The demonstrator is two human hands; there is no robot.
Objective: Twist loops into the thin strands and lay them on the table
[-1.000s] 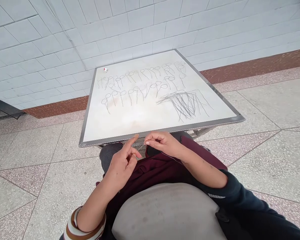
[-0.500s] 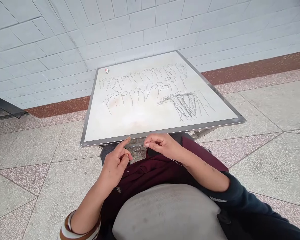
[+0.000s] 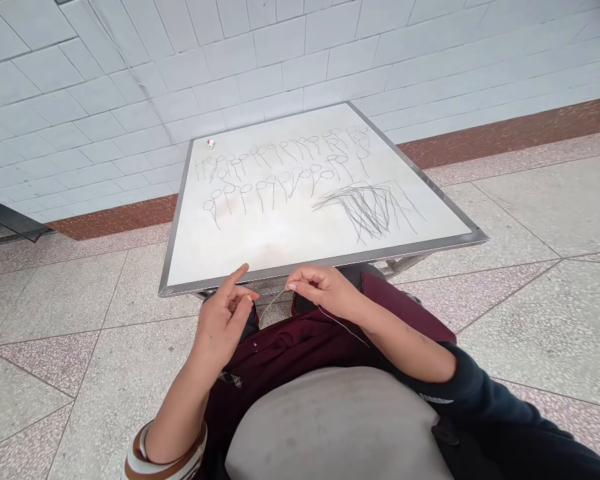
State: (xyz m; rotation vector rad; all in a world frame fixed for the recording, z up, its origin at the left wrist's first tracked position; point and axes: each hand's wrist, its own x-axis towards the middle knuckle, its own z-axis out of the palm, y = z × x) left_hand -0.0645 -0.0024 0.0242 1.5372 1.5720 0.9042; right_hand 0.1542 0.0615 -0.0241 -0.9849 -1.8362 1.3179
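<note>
The left hand (image 3: 220, 323) moved leftward, near a white table (image 3: 220, 257) beside a wall (image 3: 240, 60).

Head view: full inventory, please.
Metal-rimmed tabletop: one, white, centre
Thin wire: one, pale, right hand
Looped thin wires: many, dark, tabletop rows
Straightish thin wires: many, dark, tabletop right
Small object: one, white-red, far left corner
Block wall: one, white, behind
Wall strip: one, red-brown, wall base
Speckled floor: one, grey-pink, below
Unclear object: one, black, left edge
Clothing: several, maroon, grey, navy, bottom
Left hand: one, bare, left
Right hand: one, bare, centre
</note>
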